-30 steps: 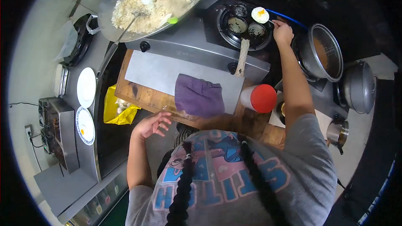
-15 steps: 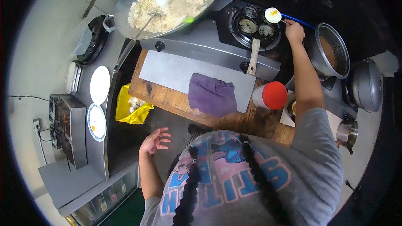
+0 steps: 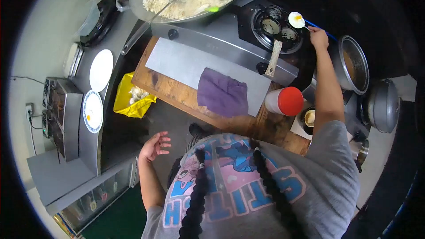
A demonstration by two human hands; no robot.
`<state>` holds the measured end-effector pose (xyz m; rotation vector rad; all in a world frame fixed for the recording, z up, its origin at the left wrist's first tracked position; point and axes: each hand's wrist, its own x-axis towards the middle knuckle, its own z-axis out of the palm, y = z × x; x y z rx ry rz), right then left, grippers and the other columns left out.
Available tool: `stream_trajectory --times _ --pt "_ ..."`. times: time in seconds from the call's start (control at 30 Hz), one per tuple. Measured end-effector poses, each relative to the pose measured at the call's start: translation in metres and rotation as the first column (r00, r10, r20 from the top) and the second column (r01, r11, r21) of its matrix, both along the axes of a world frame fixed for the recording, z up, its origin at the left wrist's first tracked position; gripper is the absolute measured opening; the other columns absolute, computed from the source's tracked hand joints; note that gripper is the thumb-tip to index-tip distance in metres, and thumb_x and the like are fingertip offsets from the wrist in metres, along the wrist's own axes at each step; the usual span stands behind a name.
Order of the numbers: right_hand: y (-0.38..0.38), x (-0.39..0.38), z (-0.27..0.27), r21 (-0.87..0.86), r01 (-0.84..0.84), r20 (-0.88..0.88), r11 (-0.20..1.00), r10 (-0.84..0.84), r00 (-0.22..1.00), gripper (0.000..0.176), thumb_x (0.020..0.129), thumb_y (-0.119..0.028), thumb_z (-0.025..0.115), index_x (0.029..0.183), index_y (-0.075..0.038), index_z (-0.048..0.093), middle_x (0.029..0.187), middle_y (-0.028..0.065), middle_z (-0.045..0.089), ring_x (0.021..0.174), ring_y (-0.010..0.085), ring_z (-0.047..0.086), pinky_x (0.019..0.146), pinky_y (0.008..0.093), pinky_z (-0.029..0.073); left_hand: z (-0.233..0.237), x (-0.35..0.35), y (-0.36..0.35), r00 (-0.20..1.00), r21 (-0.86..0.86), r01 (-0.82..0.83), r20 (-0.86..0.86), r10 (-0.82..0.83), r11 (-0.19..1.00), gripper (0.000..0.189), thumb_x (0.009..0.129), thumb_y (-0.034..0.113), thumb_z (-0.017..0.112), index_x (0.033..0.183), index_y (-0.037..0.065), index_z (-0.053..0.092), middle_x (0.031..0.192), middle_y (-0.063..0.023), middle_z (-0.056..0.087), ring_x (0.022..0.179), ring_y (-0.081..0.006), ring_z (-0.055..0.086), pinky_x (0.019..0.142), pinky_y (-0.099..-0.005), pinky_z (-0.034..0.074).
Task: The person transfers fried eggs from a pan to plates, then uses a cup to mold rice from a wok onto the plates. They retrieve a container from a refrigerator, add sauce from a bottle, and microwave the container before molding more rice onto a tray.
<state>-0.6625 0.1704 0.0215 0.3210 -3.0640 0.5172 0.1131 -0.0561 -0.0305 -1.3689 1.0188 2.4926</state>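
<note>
A thin tool (image 3: 308,28) is pinched in the closed right hand (image 3: 318,37), tip at the white fried egg (image 3: 296,19) with its orange yolk, perched at the far rim of the round black dimpled pan (image 3: 279,30). Prodded too hard, the yolk could get torn or the egg tipped off. The open, empty left hand (image 3: 154,146) has been dropped further from the wooden worktop (image 3: 177,95) than a second ago.

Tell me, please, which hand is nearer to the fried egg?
Right. The right hand is just beside the fried egg, gripping a thin tool; the left hand hangs open, far off at the person's side.
</note>
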Motion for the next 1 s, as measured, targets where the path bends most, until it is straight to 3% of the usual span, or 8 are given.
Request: stream_trajectory --times 0.37,0.43,0.63,0.73,0.8,0.83,0.87,1.0 --pt "-0.016 0.085 0.067 -0.028 -0.387 0.041 0.922 0.388 0.921 0.023 0.087 -0.024 0.060 0.104 -0.017 0.073 0.097 0.0149 0.070 0.093 0.0291 0.068 0.080 0.0347 0.051 -0.006 0.034 -0.018 0.998 -0.031 -0.053 -0.043 0.051 0.998 0.046 0.100 0.040 0.044 0.131 0.007 0.049 0.109 -0.0081 0.062 0.093 -0.0211 0.064 0.070 -0.0385 0.058" --pt "-0.025 0.110 0.067 -0.070 -0.535 -0.064 0.842 0.531 0.845 0.023 0.088 -0.021 0.060 0.105 -0.014 0.073 0.096 0.0157 0.070 0.091 0.0259 0.069 0.079 0.0332 0.050 -0.007 0.047 -0.030 0.997 -0.045 -0.064 -0.048 0.062 0.997 0.046 0.100 0.041 0.044 0.131 0.007 0.049 0.109 -0.0075 0.062 0.093 -0.0206 0.064 0.070 -0.0385 0.058" --pt "-0.072 0.206 0.068 -0.148 -0.637 -0.053 0.757 0.637 0.769 0.022 0.088 -0.016 0.060 0.106 -0.010 0.072 0.093 0.0149 0.071 0.084 0.0220 0.068 0.078 0.0312 0.049 0.003 0.078 -0.090 0.996 -0.106 -0.069 -0.069 0.062 0.992 0.043 0.099 0.040 0.046 0.130 0.009 0.050 0.109 -0.0050 0.062 0.092 -0.0184 0.064 0.077 -0.0383 0.055" --pt "-0.110 0.265 0.069 -0.123 -0.573 0.119 0.811 0.585 0.802 0.022 0.087 -0.013 0.061 0.105 -0.006 0.072 0.085 0.0159 0.070 0.079 0.0182 0.065 0.075 0.0308 0.049 -0.002 0.099 -0.135 0.994 -0.130 -0.071 -0.097 0.059 0.989 0.042 0.099 0.039 0.046 0.129 0.009 0.050 0.108 -0.0048 0.062 0.092 -0.0177 0.063 0.078 -0.0379 0.054" --pt "-0.131 0.290 0.039 -0.252 -0.641 -0.014 0.725 0.660 0.751 0.021 0.086 -0.013 0.061 0.102 -0.005 0.072 0.080 0.0159 0.069 0.075 0.0192 0.065 0.072 0.0317 0.049 -0.001 0.118 -0.167 0.993 -0.122 -0.082 -0.091 0.071 0.989 0.041 0.100 0.038 0.046 0.129 0.009 0.051 0.107 -0.0047 0.063 0.093 -0.0174 0.063 0.078 -0.0371 0.054" --pt "-0.146 0.306 0.034 -0.164 -0.585 0.060 0.794 0.600 0.798 0.020 0.086 -0.014 0.062 0.101 -0.004 0.071 0.082 0.0172 0.069 0.075 0.0223 0.066 0.071 0.0324 0.049 -0.002 0.127 -0.183 0.994 -0.118 -0.077 -0.092 0.066 0.990 0.042 0.100 0.038 0.045 0.129 0.008 0.051 0.108 -0.0048 0.063 0.093 -0.0169 0.063 0.077 -0.0358 0.055" --pt "-0.158 0.312 0.013 -0.214 -0.633 0.037 0.744 0.654 0.755 0.021 0.088 -0.008 0.062 0.106 -0.005 0.072 0.084 0.0067 0.068 0.072 0.0100 0.054 0.070 0.0258 0.045 -0.002 0.137 -0.198 0.994 -0.115 -0.074 -0.094 0.063 0.991 0.043 0.100 0.038 0.044 0.129 0.007 0.051 0.109 -0.0050 0.063 0.094 -0.0163 0.063 0.076 -0.0345 0.055" --pt "-0.238 0.395 0.007 -0.212 -0.621 0.074 0.755 0.646 0.760 0.020 0.088 -0.011 0.063 0.106 -0.009 0.073 0.092 0.0090 0.071 0.079 0.0128 0.062 0.075 0.0267 0.047 -0.002 0.178 -0.251 0.991 -0.155 -0.079 -0.117 0.061 0.985 0.043 0.100 0.038 0.044 0.128 0.006 0.051 0.108 -0.0047 0.062 0.094 -0.0159 0.063 0.077 -0.0344 0.055"
